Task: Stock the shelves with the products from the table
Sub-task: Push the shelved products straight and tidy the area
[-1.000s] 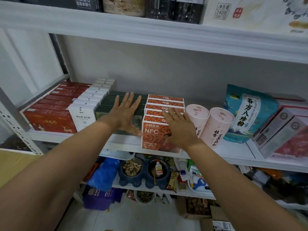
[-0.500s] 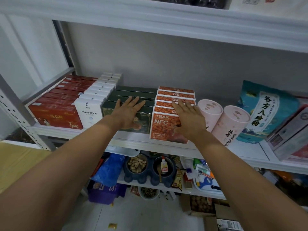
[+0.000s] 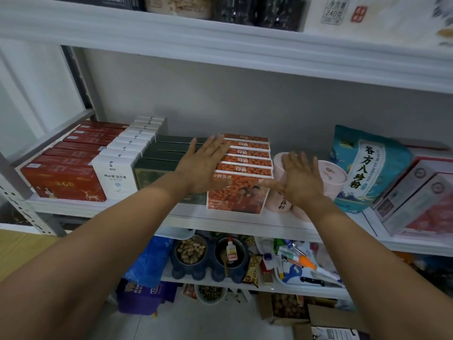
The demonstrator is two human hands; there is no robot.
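Facing flat orange cardboard boxes (image 3: 246, 160) on the shelf (image 3: 110, 208) | our left hand (image 3: 204, 168) at their 9 o'clock, right hand (image 3: 302, 179) at 3 | both splayed, gripping nothing.

Left hand (image 3: 203, 168) off green boxes (image 3: 161, 153), right hand (image 3: 301, 180) off orange boxes (image 3: 247, 155), both lifted

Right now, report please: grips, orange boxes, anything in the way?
Left grip flat, empty, before green boxes. Right grip flat, empty, before pink tubs. Orange boxes in row on shelf. Tubs close at their right.
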